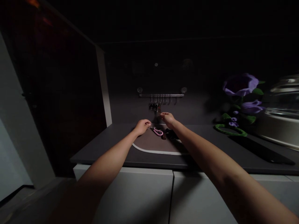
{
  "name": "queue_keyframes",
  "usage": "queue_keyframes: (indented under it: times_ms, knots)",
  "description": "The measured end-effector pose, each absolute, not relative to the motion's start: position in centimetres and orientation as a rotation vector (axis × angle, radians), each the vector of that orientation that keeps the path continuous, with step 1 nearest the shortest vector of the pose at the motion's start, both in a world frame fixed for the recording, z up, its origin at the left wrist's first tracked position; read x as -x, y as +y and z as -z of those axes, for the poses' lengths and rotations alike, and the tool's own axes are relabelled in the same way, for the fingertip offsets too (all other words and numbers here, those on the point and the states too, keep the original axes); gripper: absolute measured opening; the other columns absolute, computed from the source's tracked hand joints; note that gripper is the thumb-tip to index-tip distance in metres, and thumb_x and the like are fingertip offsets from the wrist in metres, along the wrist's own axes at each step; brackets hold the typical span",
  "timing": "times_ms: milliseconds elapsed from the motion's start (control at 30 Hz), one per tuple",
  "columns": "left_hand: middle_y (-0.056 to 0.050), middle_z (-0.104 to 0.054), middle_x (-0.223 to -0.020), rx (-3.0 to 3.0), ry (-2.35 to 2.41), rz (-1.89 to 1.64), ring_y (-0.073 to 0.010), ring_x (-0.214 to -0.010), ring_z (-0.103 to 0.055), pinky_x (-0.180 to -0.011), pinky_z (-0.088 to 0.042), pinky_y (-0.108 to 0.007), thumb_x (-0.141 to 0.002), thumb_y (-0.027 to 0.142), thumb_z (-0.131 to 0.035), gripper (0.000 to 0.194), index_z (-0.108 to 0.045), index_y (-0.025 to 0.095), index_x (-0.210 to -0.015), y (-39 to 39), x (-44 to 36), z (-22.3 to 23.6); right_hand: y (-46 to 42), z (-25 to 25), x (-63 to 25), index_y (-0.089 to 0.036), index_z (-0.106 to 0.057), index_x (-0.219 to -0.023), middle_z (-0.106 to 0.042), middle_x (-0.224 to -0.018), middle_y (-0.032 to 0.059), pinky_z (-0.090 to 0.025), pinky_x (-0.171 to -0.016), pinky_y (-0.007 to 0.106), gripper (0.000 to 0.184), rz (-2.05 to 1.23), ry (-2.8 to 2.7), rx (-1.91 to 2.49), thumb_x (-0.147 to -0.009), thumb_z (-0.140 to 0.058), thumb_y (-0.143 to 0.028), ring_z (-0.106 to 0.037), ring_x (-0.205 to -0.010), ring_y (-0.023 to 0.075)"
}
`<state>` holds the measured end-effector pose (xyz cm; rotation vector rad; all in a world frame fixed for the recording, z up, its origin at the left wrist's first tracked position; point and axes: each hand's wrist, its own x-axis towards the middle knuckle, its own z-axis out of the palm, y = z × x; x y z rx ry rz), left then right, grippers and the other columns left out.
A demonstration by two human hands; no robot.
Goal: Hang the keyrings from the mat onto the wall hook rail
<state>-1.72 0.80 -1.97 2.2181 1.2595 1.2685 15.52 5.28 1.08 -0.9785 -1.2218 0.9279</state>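
White wall panelling (18, 124) edges the far left of the view, and a dark grey tabletop (105, 143) runs rightward from it above two white cabinet doors (137, 196). One mauve-brown mat with a white rim (149, 143) lies on the tabletop. The left hand (142, 127) sits over the mat's far edge with its fingers (149, 123) drawn together in a pinch. One pink braided clip (157, 131) lies on the mat just beside those fingers, and whether they hold anything thin is too small to tell. Above, on the wall, a steel rail (161, 95) is held by two round suction cups (139, 90), with about seven small hooks beneath it, too dim to count surely. One dark bunch of keys (153, 107) hangs from the hooks. The raised right hand (167, 119) is pinched at a small brown fob (158, 109) hanging just beside that bunch. Below this hand, the mat carries one small brown piece (163, 135) and one black object (171, 134), both in shadow. Farther right lie one green loop (230, 130) and one long flat black strip (261, 150), beneath two large purple fabric blooms (240, 84). At the far right stands one stainless steel pot (280, 118), the only container, its contents out of sight.
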Motion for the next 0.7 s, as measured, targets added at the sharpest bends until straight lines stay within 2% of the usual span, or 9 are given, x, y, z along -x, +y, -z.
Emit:
queue_keyframes:
  times_ms: [200, 400, 567, 700]
  knots:
    - [-0.005, -0.065, -0.085, -2.425, 1.307, -1.160, -0.0131, -0.075, -0.055, -0.073, -0.042, -0.024, -0.074, 0.016, -0.049, 0.021, -0.064, 0.013, -0.089, 1.1, 1.7, 2.4, 3.3, 0.0, -15.9, -0.009, -0.060, -0.083, -0.058, -0.062, 0.0015, -0.040, -0.059, 0.020, 0.023, -0.818, -1.287, 1.161, -0.063, -0.060, -0.018, -0.049, -0.058, 0.0083]
    - [-0.007, -0.061, -0.092, -2.571, 1.340, -1.104, -0.0151, -0.088, -0.053, -0.083, -0.040, -0.027, -0.076, 0.014, -0.046, 0.025, -0.062, 0.014, -0.096, 1.8, 1.8, 3.0, 0.9, 0.6, -16.3, -0.009, -0.059, -0.097, -0.063, -0.086, 0.0066, -0.043, -0.071, 0.022, 0.027, -0.694, -1.555, 1.257, -0.071, -0.053, -0.017, -0.055, -0.072, 0.0101]
    - [-0.010, -0.058, -0.100, -2.483, 1.474, -1.047, -0.0167, -0.092, -0.053, -0.086, -0.039, -0.028, -0.077, 0.014, -0.045, 0.030, -0.059, 0.011, -0.103, 2.3, 1.4, 3.3, -0.2, 0.8, -16.9, -0.011, -0.060, -0.099, -0.063, -0.101, 0.0102, -0.040, -0.080, 0.023, 0.026, -0.319, -1.953, 1.328, -0.077, -0.048, -0.014, -0.057, -0.091, 0.0147]
    - [-0.012, -0.057, -0.106, -2.456, 1.535, -0.974, -0.0181, -0.097, -0.052, -0.090, -0.037, -0.028, -0.076, 0.014, -0.046, 0.032, -0.058, 0.010, -0.106, 2.9, 1.0, 2.8, -0.6, 0.8, -17.1, -0.012, -0.061, -0.100, -0.062, -0.104, 0.0119, -0.039, -0.081, 0.024, 0.027, -0.033, -2.168, 1.392, -0.080, -0.043, -0.014, -0.057, -0.097, 0.0183]
